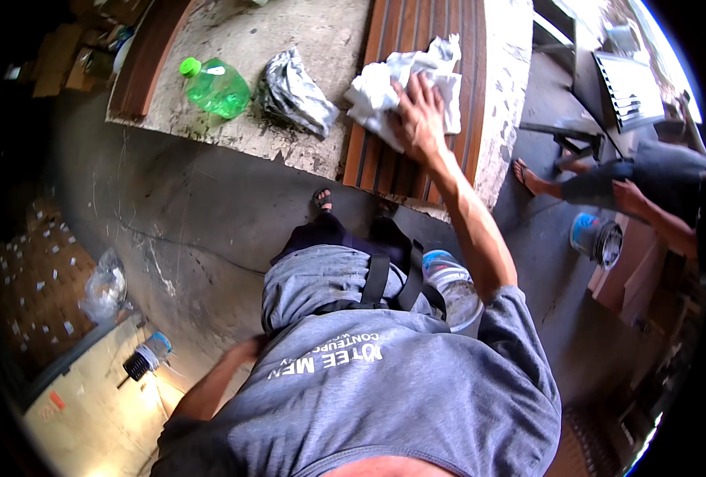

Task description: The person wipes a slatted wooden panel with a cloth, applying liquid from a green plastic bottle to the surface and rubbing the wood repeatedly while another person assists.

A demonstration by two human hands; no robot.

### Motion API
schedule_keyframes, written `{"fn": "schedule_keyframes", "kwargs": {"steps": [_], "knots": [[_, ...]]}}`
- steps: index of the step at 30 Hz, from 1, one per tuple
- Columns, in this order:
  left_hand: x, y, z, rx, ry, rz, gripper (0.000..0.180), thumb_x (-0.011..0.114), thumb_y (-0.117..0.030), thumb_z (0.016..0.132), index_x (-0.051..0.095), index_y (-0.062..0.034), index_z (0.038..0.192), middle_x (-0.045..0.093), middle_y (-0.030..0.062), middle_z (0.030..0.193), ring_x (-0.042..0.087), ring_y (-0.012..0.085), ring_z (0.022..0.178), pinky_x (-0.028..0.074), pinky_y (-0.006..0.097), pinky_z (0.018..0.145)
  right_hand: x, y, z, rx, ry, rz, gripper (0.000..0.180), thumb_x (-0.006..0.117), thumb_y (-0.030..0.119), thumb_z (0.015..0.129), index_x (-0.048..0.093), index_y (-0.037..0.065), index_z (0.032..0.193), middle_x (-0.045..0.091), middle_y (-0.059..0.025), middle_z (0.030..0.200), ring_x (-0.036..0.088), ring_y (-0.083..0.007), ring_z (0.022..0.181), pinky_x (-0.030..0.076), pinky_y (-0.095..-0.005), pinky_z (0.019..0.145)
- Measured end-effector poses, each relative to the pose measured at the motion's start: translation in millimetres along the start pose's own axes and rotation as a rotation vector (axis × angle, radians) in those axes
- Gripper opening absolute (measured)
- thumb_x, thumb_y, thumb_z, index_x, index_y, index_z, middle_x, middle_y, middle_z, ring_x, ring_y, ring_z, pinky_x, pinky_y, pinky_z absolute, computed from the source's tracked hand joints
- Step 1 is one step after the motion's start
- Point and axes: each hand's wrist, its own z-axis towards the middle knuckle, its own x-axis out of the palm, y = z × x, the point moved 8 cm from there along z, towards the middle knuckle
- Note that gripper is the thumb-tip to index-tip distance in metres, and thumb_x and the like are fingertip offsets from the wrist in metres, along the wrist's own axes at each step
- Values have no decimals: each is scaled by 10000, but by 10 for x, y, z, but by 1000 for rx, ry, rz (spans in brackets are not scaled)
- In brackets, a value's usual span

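My right hand (418,119) lies on a crumpled white cloth (373,91), its fingers stretched out and pressing the cloth down. Under the cloth is a brown wooden panel (466,135) with dark lengthwise grooves. The panel rests on a worn, stained worktable (305,24). Beside it on the left lies a wadded grey-and-white rag (297,91), smeared dark. Further left, a green plastic bottle (219,89) with a bright green cap lies tilted on its side. My left hand (251,347) is down at my waist, its fingers hidden against my shirt.
Another brown board (156,52) lies along the table's left edge. A bucket (454,290) stands by my right hip. At the right, another person (631,187) is beside a second bucket (595,238). A clear plastic bag (105,286) and a small container (152,354) are at the lower left.
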Motion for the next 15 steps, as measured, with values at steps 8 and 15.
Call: {"fn": "schedule_keyframes", "kwargs": {"steps": [8,15], "knots": [[-2468,-1258,-828,497,-1140,47,401,634,-65,870,571,41,1251,651,219,1154,657,340,1046,519,387,923,-67,592,-868,157,350,-49,720,697,296,795,429,170,1451,358,-210,1503,291,-389,1424,226,-540,1147],[-2532,-3558,-23,1128,-1213,445,500,519,-17,911,427,49,1397,462,253,1413,454,397,1307,366,435,1104,-196,-45,-182,293,-21,-243,688,643,278,818,423,106,1446,344,-271,1491,291,-414,1414,237,-540,1142]]}}
